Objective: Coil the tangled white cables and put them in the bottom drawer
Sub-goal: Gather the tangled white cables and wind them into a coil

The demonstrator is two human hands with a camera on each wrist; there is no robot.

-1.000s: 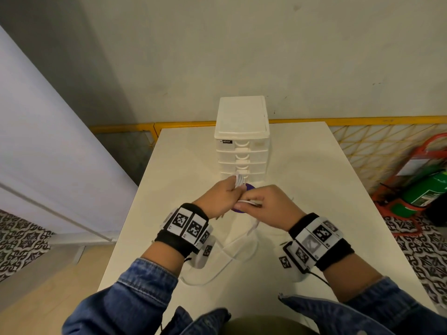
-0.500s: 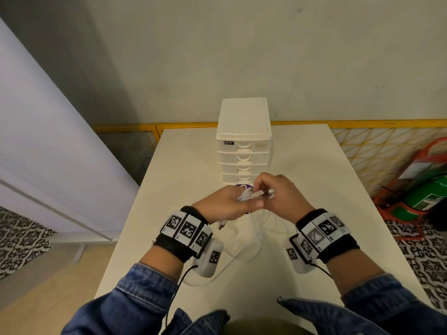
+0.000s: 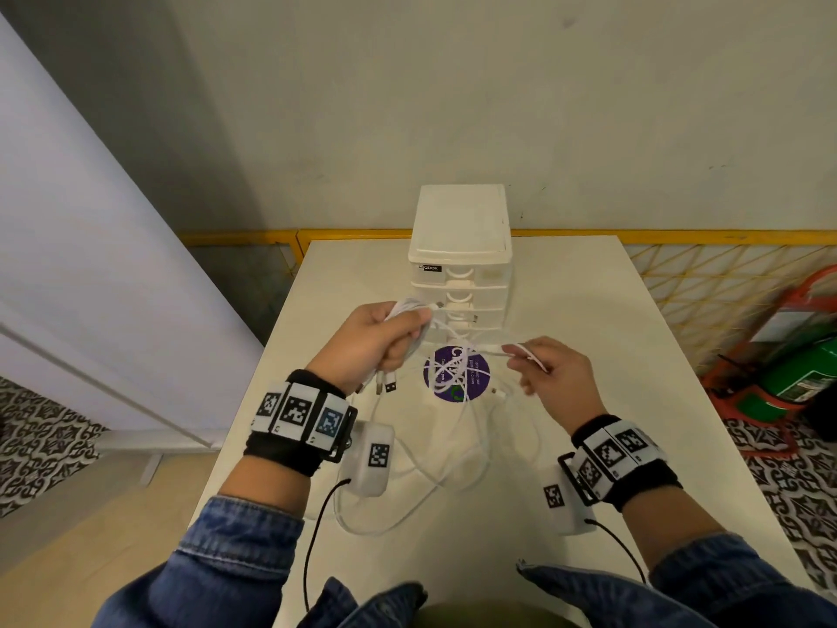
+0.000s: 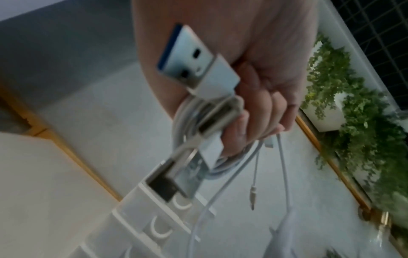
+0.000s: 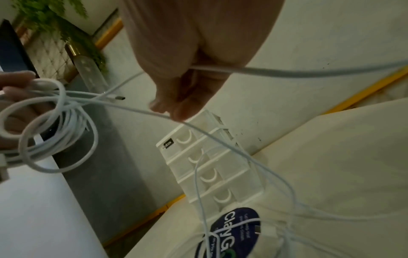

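Note:
My left hand point(image 3: 380, 342) grips a coiled bundle of white cables point(image 4: 198, 132), with USB plugs point(image 4: 196, 66) sticking out below the fist. In the right wrist view that coil point(image 5: 50, 129) hangs in loops at the left. My right hand point(image 3: 539, 369) pinches a single white cable strand point(image 5: 264, 71) that runs across to the coil. More loose white cable point(image 3: 435, 482) trails over the table. The white four-drawer box point(image 3: 459, 274) stands behind the hands; its bottom drawer point(image 5: 223, 197) is closed.
A round purple sticker or disc point(image 3: 457, 373) lies on the white table point(image 3: 611, 355) under cable loops, in front of the drawers. Yellow mesh railing point(image 3: 706, 283) and a green cylinder in a red stand point(image 3: 810, 369) are at the right. A wall panel point(image 3: 90, 265) is on the left.
My hands have parted: the left lifted up and left with the coil, the right pulled a strand out to the right. The purple disc is now uncovered.

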